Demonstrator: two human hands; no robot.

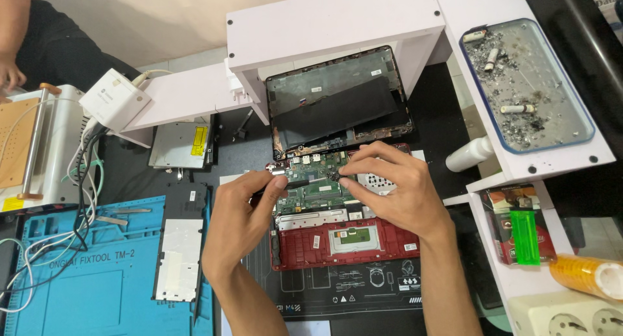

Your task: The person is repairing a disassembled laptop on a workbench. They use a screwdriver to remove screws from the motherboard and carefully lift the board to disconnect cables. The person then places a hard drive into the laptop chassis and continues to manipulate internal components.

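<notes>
**Green board between my two hands**

Green circuit board lies inside the opened red laptop base, and both my hands are on it. My left hand comes from the lower left; its thumb and forefinger are pinched together on a small silver part at the upper left corner of the board. My right hand comes from the lower right and covers the right side of the board; its fingertips are closed on a small dark piece near the upper middle of the board. So the board sits directly under and between my fingers, touching both hands.

Behind the board, a black laptop cover leans against the white shelf. On the right part of the shelf is a tray with ash and cigarette ends, and just below it a small white bottle.

On my left side the counter carries a blue work mat, a flat black panel with silver foil, and a silver drive farther back. A white adapter with cables is above the mat.
</notes>
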